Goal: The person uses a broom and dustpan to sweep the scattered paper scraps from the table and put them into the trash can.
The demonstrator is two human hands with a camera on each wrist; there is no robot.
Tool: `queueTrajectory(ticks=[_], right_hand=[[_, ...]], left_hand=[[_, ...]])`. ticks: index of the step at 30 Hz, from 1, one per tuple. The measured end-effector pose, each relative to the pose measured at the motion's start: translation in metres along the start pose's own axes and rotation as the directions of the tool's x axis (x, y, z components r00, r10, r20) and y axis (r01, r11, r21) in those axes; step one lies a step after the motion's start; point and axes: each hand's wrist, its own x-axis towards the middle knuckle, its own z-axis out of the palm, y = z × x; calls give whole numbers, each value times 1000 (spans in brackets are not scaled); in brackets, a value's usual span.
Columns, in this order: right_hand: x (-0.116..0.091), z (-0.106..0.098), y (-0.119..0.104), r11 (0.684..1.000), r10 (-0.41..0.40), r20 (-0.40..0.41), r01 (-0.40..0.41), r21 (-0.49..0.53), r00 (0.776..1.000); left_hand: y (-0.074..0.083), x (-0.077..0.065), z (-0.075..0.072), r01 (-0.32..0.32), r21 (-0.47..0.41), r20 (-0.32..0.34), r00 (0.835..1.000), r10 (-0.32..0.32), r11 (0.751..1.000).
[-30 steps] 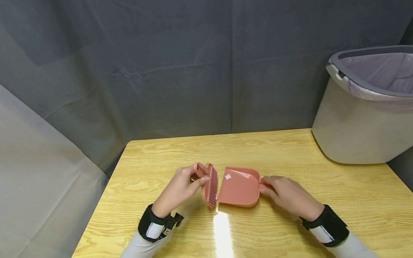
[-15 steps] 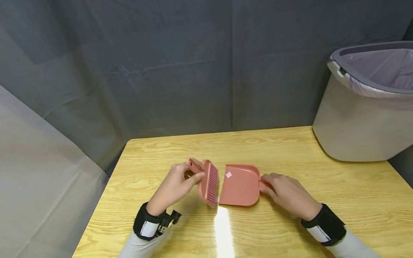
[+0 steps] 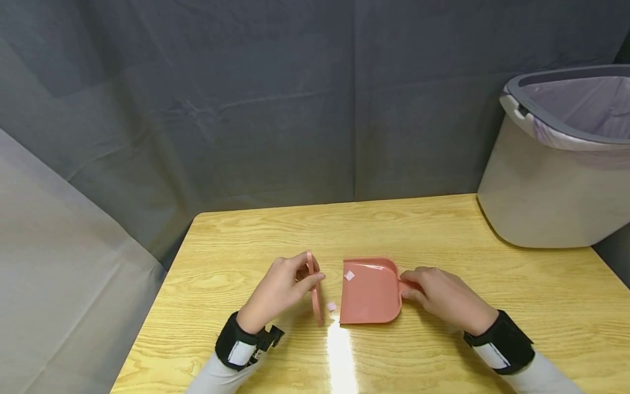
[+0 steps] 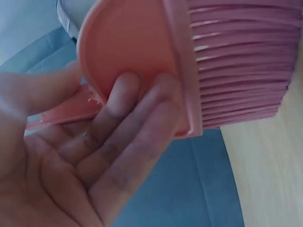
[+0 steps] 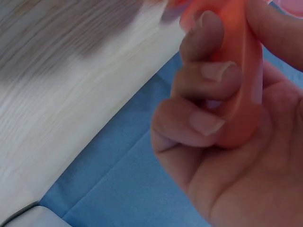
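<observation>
My left hand [image 3: 283, 287] pinches a pink hand brush [image 3: 316, 298], which is seen edge-on in the head view. In the left wrist view the thumb and fingers hold the brush [image 4: 132, 42] at its body and handle, its bristles [image 4: 246, 61] pointing right. Curled round the handle [image 5: 239, 94] of a pink dustpan [image 3: 371, 293] is my right hand [image 3: 445, 298]. The dustpan's open edge faces the brush. One small pale paper scrap [image 3: 349, 275] lies inside the dustpan near that edge. Another scrap [image 3: 332, 306] is on the table between brush and dustpan.
The wooden table [image 3: 246, 235] runs beneath both hands. A large grey bin [image 3: 551, 186] with a lilac liner stands at the back right. Dark cloth [image 3: 270, 109] hangs behind the table, and a lighter panel [image 3: 59, 262] is at the left.
The brush has turned from showing its bristles to edge-on and come away from the scrap on the table. The dustpan has shifted slightly right and nearer, leaving a gap beside that scrap.
</observation>
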Motion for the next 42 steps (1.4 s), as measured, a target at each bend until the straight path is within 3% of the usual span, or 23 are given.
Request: queueTrajectory(ticks=[5, 12, 15, 25, 31, 34, 42], right_hand=[[-1, 1, -1, 999, -9, 30, 8, 32, 1000], [-1, 1, -3, 1000, -11, 41, 10, 26, 999], [0, 1, -3, 1000, -5, 44, 3, 30, 999], [1, 2, -2, 1000, -10, 6, 10, 11, 1000], [3, 3, -2, 1000, 16, 12, -16, 5, 1000], [3, 3, -2, 999, 35, 2, -35, 4, 999], [2, -1, 0, 997, 73, -10, -73, 0, 997]], left_hand=[[4, 0, 6, -10, -94, 18, 1000, 12, 996], [8, -6, -6, 52, -145, -19, 998, -55, 988], [10, -6, -8, 45, -183, -23, 999, -50, 982], [11, 0, 0, 5, -245, 26, 1000, 1, 969], [5, 1, 1, 53, -309, 86, 996, -28, 950], [4, 0, -1, 84, -312, 99, 994, -55, 946], [4, -1, -8, 94, -256, 83, 994, -75, 962]])
